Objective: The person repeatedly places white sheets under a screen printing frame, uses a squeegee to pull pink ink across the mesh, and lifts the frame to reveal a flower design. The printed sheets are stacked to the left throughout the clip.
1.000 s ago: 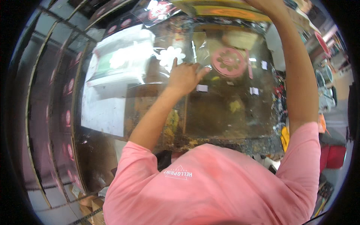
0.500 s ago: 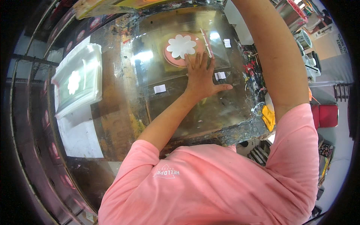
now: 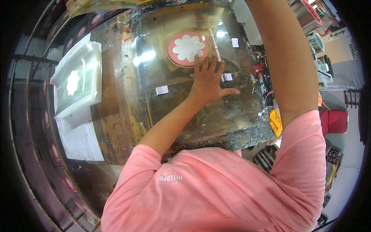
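Note:
My left hand [image 3: 208,80] lies spread on a clear plastic sheet [image 3: 158,69], palm down. Its fingertips reach the lower edge of a pink disc [image 3: 172,57] with a white flower shape [image 3: 188,48] at its middle. Beside the disc runs a narrow pink-and-white strip [image 3: 215,44], its lower end close to my fingertips. Small white tabs [image 3: 162,90] sit around the sheet, one of them [image 3: 227,77] next to my left hand. My right arm stretches up past the top edge of the picture, so my right hand is out of sight.
Left of the work surface lies a stack of clear printed sheets [image 3: 91,79] over white paper [image 3: 79,143]. A rack [image 3: 23,58] stands at far left. Along the top is a yellowish panel [image 3: 102,7]. A yellow cloth [image 3: 275,123] and a red chair [image 3: 337,120] are at right.
The flower shape now sits more centrally within the pink disc, and the strip beside it shows more pink. The yellowish panel along the top has shifted slightly upward. My left hand stays nearly in place.

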The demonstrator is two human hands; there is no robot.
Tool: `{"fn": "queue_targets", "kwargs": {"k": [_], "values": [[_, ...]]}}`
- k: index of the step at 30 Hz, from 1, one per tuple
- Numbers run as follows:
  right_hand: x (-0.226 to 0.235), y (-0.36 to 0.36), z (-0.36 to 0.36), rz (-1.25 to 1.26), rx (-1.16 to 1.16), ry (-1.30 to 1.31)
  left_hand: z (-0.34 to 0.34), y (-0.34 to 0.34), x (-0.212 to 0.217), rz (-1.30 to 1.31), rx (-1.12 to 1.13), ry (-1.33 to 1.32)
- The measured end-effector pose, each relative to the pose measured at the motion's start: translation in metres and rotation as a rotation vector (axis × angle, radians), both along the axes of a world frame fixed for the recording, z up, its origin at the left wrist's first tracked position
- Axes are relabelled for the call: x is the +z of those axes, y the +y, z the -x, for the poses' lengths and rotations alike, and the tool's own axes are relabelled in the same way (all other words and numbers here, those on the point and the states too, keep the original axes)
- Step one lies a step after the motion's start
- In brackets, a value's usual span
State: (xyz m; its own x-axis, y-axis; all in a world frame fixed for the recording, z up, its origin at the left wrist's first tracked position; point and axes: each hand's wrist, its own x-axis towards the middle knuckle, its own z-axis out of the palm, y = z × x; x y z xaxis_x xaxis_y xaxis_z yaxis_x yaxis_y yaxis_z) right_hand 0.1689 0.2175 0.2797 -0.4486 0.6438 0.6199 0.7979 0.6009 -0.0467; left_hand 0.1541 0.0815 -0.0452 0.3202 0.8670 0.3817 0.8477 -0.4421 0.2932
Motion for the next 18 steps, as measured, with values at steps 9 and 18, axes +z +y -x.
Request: {"fn": "queue_targets", "kwargs": {"k": [9, 18], "values": [[-0.009, -0.001, -0.004, -0.031, 0.081, 0.043, 0.000, -0.005, -0.008, -0.019, 0.028, 0.002], [-0.007, -0.009, -0.007, 0.009, 0.069, 0.010, -0.001, -0.008, -0.013, -0.113, 0.084, 0.019]]}}
